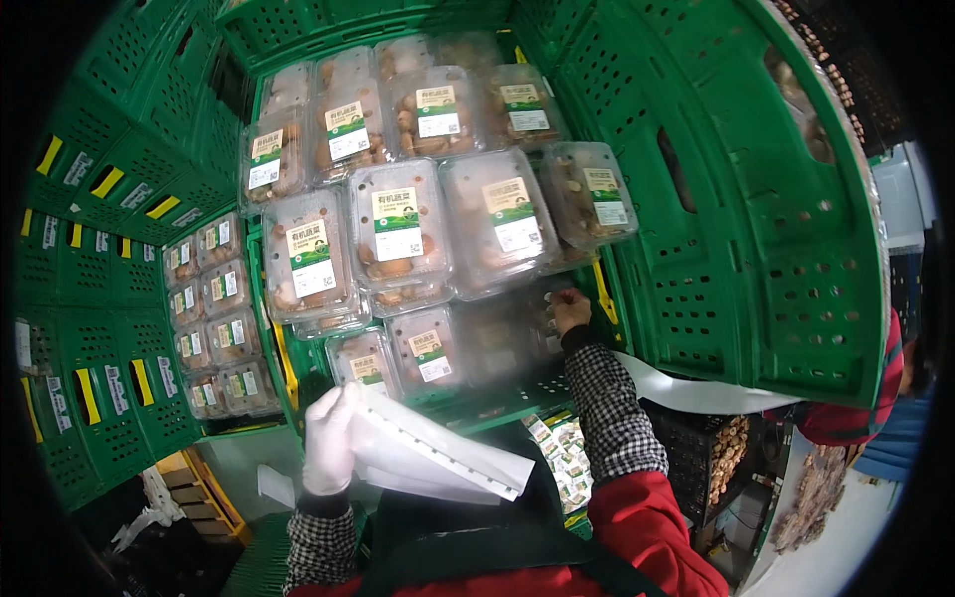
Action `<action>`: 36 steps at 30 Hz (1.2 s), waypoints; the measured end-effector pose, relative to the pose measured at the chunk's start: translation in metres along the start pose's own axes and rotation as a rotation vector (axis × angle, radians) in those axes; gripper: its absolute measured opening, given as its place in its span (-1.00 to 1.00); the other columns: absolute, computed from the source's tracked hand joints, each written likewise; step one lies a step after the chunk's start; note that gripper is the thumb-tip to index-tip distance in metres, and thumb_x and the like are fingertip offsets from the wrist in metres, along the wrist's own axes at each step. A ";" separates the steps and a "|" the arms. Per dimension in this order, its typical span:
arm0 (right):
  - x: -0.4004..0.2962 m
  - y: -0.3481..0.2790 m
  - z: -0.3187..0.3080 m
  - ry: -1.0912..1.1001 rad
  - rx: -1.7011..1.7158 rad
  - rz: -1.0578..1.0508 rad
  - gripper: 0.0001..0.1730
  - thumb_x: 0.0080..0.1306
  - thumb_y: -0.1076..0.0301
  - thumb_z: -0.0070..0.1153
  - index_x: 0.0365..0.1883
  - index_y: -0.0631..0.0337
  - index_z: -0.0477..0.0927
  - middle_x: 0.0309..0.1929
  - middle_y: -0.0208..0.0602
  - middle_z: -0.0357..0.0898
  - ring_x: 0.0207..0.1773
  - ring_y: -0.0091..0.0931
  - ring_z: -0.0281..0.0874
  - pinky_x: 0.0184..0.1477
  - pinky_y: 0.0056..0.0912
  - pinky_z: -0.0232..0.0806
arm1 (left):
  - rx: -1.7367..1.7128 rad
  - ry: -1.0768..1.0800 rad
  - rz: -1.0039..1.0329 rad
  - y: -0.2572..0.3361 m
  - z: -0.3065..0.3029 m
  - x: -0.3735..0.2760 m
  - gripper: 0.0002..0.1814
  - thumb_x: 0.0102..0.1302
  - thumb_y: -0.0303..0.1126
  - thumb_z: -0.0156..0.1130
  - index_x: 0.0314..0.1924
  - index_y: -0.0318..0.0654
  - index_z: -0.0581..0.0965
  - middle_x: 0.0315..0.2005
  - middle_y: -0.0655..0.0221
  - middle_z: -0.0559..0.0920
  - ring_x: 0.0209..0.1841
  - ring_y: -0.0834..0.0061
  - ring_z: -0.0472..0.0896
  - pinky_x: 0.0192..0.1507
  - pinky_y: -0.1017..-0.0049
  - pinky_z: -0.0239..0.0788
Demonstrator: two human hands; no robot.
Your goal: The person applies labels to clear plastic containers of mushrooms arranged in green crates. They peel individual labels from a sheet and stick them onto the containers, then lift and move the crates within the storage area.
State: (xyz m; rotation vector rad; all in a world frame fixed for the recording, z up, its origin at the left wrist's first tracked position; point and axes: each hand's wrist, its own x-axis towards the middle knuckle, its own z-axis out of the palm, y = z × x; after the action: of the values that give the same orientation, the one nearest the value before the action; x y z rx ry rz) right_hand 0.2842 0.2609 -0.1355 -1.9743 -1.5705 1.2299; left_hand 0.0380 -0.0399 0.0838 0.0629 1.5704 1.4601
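Observation:
My left hand, in a white glove, pinches a long white strip of label backing paper with dark marks along one edge. The strip hangs across my front, below the open green plastic crate. My bare right hand is at the crate's near right corner, over a shaded clear plastic clamshell; what its fingertips hold is too small to tell. To its left, a darkened clamshell lies beside a labelled clamshell. Stacked clamshells of mushrooms with printed labels fill rows farther back.
Green crates with yellow latches are stacked at left, near another crate of packed clamshells. Printed labels fill a container below my right arm. A black crate and another person's red plaid sleeve are at right.

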 end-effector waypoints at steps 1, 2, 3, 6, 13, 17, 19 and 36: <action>0.007 0.004 0.007 0.033 -0.146 -0.016 -0.78 0.18 0.37 0.32 -0.29 0.27 0.57 -0.45 -0.33 0.59 -0.41 -0.49 0.49 -0.29 -0.43 0.37 | 0.003 0.037 0.011 0.005 0.000 0.001 -0.70 0.52 -0.27 -0.02 -0.27 -0.30 0.56 -0.40 0.49 0.61 -0.36 0.68 0.54 -0.25 0.64 0.34; 0.006 -0.001 0.012 0.059 -0.294 -0.033 -0.75 0.15 0.35 0.35 -0.30 0.27 0.57 -0.45 -0.31 0.60 -0.40 -0.48 0.50 -0.28 -0.41 0.38 | 0.042 0.058 0.025 0.005 -0.007 0.003 -0.70 0.52 -0.26 -0.02 -0.28 -0.29 0.55 -0.41 0.49 0.60 -0.37 0.67 0.53 -0.26 0.64 0.33; 0.004 -0.006 0.017 0.087 -0.441 -0.052 -0.72 0.12 0.33 0.37 -0.31 0.27 0.57 -0.46 -0.29 0.61 -0.39 -0.46 0.51 -0.26 -0.40 0.39 | 0.082 0.077 0.040 0.004 -0.015 0.007 -0.69 0.51 -0.24 -0.03 -0.29 -0.28 0.55 -0.42 0.49 0.59 -0.38 0.67 0.53 -0.27 0.64 0.32; -0.009 -0.014 0.022 -0.003 -0.317 -0.104 -0.70 0.11 0.34 0.34 -0.24 0.28 0.60 -0.27 -0.11 0.65 -0.20 -0.25 0.62 -0.10 -0.23 0.45 | 0.125 0.171 0.053 0.007 -0.033 0.010 -0.68 0.50 -0.28 -0.04 -0.36 -0.30 0.55 -0.48 0.51 0.56 -0.44 0.70 0.44 -0.36 0.64 0.24; -0.026 0.023 0.086 -0.156 -0.391 -0.275 -0.63 0.10 0.27 0.38 -0.18 0.22 0.56 -0.33 -0.18 0.61 -0.22 -0.40 0.55 -0.13 -0.27 0.42 | 0.022 0.270 0.021 0.023 -0.056 0.013 -0.68 0.50 -0.25 -0.01 -0.34 -0.28 0.56 -0.48 0.50 0.56 -0.42 0.70 0.45 -0.33 0.65 0.24; -0.112 -0.084 0.070 -0.369 -0.470 -0.618 -0.75 0.15 0.52 0.28 -0.19 0.23 0.55 -0.35 -0.33 0.57 -0.22 -0.52 0.51 -0.15 -0.46 0.41 | -0.084 0.389 0.024 0.022 -0.078 0.006 -0.69 0.47 -0.20 0.06 -0.29 -0.29 0.58 -0.44 0.47 0.59 -0.39 0.66 0.51 -0.28 0.63 0.32; -0.131 -0.101 0.070 -0.513 -0.007 -0.443 -0.79 0.18 0.67 0.19 -0.26 0.22 0.52 -0.35 -0.42 0.55 -0.24 -0.60 0.50 -0.15 -0.54 0.40 | -0.088 0.372 0.038 0.019 -0.097 0.005 -0.68 0.44 -0.15 0.12 -0.21 -0.28 0.58 -0.41 0.43 0.61 -0.35 0.60 0.57 -0.22 0.58 0.39; -0.166 -0.077 0.145 -0.359 -0.012 -0.492 -0.86 0.23 0.59 0.08 -0.23 0.25 0.56 -0.06 -0.20 0.57 -0.12 -0.40 0.56 -0.02 -0.37 0.44 | -0.152 0.532 0.052 0.024 -0.149 -0.017 -0.62 0.48 -0.19 0.09 -0.33 -0.38 0.61 -0.47 0.45 0.52 -0.41 0.65 0.49 -0.31 0.60 0.31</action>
State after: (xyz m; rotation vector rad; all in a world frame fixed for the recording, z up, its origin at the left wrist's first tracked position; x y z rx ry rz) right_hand 0.1201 0.1004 -0.0947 -1.2909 -2.0733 1.4018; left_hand -0.0620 -0.1543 0.0868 -0.4066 1.8749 1.7242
